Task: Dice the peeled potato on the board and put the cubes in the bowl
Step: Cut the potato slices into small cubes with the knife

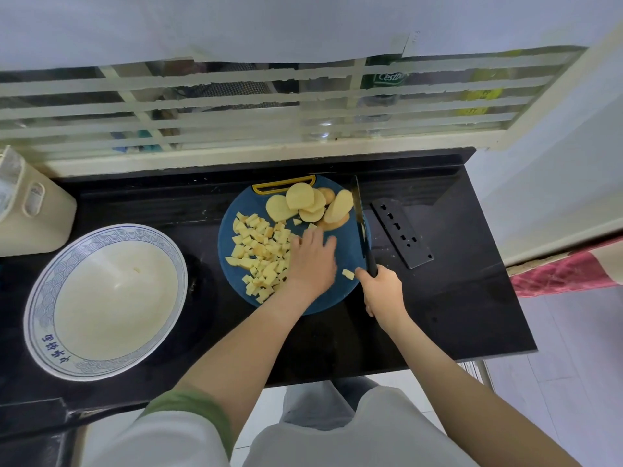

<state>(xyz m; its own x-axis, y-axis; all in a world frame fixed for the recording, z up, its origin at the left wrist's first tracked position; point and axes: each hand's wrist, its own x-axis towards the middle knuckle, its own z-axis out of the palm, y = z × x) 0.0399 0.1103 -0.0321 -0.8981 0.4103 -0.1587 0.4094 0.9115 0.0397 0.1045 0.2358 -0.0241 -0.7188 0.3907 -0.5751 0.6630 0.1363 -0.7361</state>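
A round blue cutting board (340, 291) lies on the black counter. Several thick potato slices (305, 203) are stacked at its far side. A heap of yellow potato cubes (259, 251) covers its left half, and one cube (348, 274) lies apart near the front right. My left hand (312, 261) lies flat on the board with straight fingers, its left edge against the cubes. My right hand (382, 291) grips the black handle of a knife (361, 220), whose blade runs along the board's right edge. The white bowl (43, 298) with a blue rim stands at left, one bit inside.
A black perforated metal strip (401, 235) lies on the counter right of the knife. A cream container (32, 207) stands at the back left. A barred window frame (236, 126) runs behind the counter. The counter's edge (519, 318) drops off at right.
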